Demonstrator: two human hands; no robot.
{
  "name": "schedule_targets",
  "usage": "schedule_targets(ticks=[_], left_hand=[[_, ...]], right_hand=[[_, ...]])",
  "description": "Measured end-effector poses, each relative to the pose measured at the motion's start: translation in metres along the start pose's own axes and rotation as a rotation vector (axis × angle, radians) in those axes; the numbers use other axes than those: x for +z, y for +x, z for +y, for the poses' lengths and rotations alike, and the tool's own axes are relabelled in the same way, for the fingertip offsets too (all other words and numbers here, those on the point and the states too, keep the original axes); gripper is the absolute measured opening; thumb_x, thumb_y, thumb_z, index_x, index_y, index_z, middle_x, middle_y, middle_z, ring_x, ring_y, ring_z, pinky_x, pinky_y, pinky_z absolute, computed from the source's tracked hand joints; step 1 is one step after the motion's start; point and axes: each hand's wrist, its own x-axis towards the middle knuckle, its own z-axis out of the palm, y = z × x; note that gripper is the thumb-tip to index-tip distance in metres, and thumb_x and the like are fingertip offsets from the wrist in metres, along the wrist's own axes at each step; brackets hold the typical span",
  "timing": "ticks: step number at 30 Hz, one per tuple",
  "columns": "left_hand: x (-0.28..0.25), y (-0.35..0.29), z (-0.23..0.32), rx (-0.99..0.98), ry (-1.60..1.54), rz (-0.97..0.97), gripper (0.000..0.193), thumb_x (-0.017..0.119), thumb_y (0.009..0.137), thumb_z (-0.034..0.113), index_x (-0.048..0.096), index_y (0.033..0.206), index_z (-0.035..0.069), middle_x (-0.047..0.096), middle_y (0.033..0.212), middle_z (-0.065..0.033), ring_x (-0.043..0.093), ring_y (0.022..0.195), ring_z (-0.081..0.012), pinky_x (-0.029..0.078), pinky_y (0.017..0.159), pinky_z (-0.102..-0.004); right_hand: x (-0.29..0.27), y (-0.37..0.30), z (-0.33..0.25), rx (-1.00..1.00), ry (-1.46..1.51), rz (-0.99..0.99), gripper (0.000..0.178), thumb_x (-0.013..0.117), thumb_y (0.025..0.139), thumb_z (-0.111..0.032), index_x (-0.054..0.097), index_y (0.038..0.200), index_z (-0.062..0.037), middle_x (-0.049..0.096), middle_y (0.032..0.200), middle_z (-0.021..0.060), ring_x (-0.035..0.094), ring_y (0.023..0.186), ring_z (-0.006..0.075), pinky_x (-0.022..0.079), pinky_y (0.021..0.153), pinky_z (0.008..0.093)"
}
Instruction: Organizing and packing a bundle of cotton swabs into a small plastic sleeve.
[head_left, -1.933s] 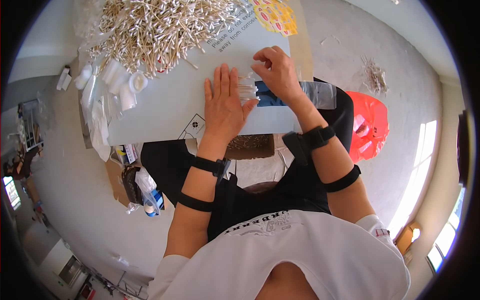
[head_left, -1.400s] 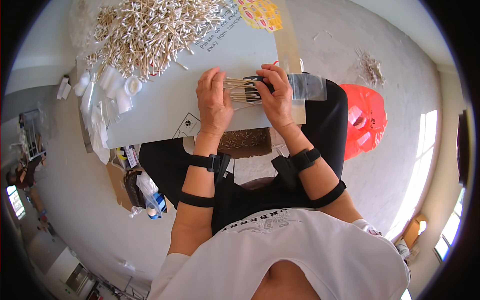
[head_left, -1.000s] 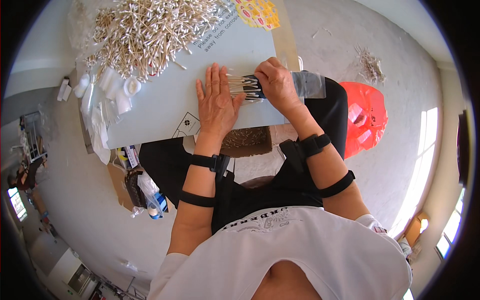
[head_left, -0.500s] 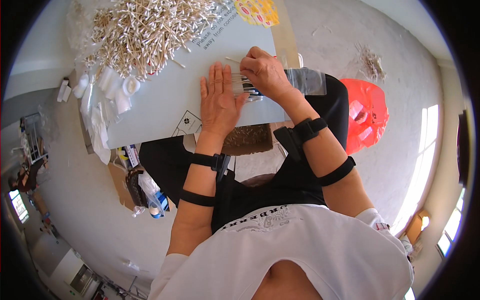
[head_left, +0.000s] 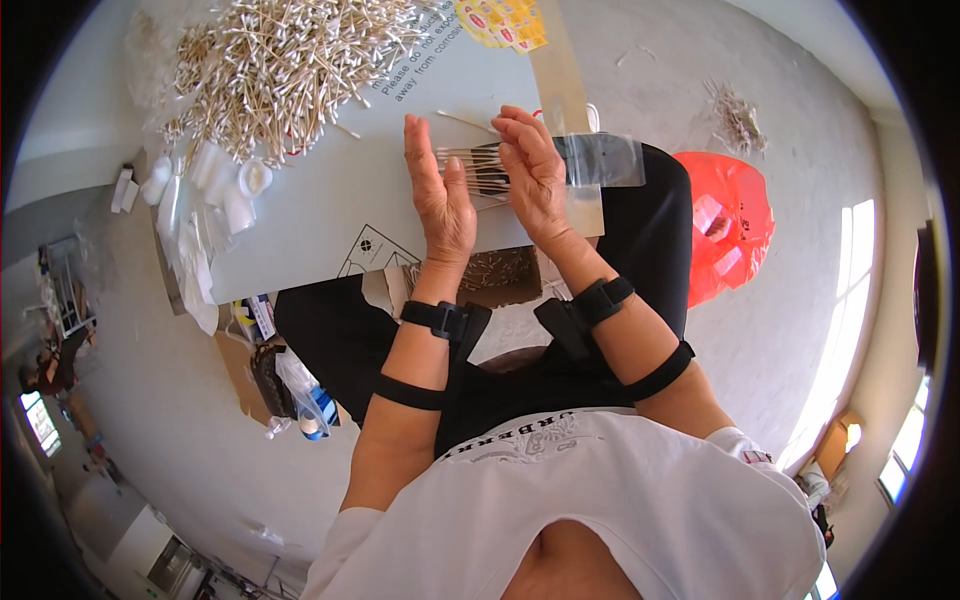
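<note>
A row of cotton swabs (head_left: pixel 480 172) lies side by side on the table between my two hands. My left hand (head_left: pixel 441 200) stands on edge at the row's left end, fingers stretched out. At the right end my right hand (head_left: pixel 537 178) is open, its palm turned inward and its fingers slightly bent. Both hands seem to touch the swab ends, though the exact contact is hard to see. One loose cotton swab (head_left: pixel 465 121) lies just beyond the row. A clear plastic piece (head_left: pixel 607 160) sticks out past the table's right edge, beside my right hand.
A large heap of cotton swabs (head_left: pixel 285 75) covers the far left of the table (head_left: pixel 330 215). White rolls and plastic bags (head_left: pixel 235 190) sit at its left edge, yellow stickers (head_left: pixel 500 22) at the back. Below is an open box (head_left: pixel 500 277); a red bag (head_left: pixel 725 225) lies on the right.
My left hand has lifted from lying flat and turned on edge. My right hand has opened from a closed grip and turned its palm inward, uncovering more of the swab row.
</note>
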Motion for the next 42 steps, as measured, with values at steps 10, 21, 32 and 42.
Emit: schedule_targets(ticks=[10, 21, 32, 42], left_hand=[[-0.022, 0.029, -0.007, 0.282, 0.866, -0.438, 0.058, 0.064, 0.089, 0.022, 0.044, 0.141, 0.01, 0.04, 0.146, -0.0105, 0.031, 0.14, -0.0327, 0.02, 0.116, -0.0526], [-0.021, 0.018, -0.008, 0.28, 0.875, -0.371, 0.061, 0.066, 0.088, 0.025, 0.043, 0.14, 0.004, 0.043, 0.142, -0.0122, 0.035, 0.136, -0.0335, 0.022, 0.116, -0.0517], [-0.02, -0.01, 0.008, 0.212, 0.863, -0.476, 0.067, 0.067, 0.087, 0.03, 0.042, 0.141, -0.002, 0.036, 0.151, -0.0161, 0.03, 0.142, -0.0321, 0.021, 0.118, -0.0506], [-0.017, -0.014, 0.011, 0.183, 0.902, -0.475, 0.08, 0.065, 0.088, 0.04, 0.032, 0.147, -0.002, 0.027, 0.156, -0.0189, 0.023, 0.147, -0.0318, 0.016, 0.119, -0.0509]], right_hand=[[-0.025, -0.001, -0.006, -0.372, -0.713, -0.265, 0.019, 0.073, 0.07, -0.001, 0.065, 0.087, -0.0054, 0.057, 0.095, 0.0093, 0.058, 0.09, 0.0311, 0.05, 0.077, 0.0389], [-0.025, -0.005, -0.004, -0.241, -0.595, -0.186, 0.013, 0.071, 0.072, 0.0, 0.062, 0.08, -0.0045, 0.059, 0.086, 0.0086, 0.06, 0.084, 0.0299, 0.05, 0.071, 0.0387], [-0.026, 0.001, -0.004, -0.281, -0.709, -0.17, 0.012, 0.07, 0.073, 0.0, 0.062, 0.079, -0.0046, 0.057, 0.084, 0.0092, 0.06, 0.081, 0.0306, 0.05, 0.069, 0.0397], [-0.035, -0.001, -0.006, -0.419, -0.785, -0.28, 0.006, 0.062, 0.075, -0.002, 0.057, 0.078, -0.0031, 0.056, 0.086, 0.012, 0.06, 0.083, 0.0311, 0.052, 0.069, 0.0407]])
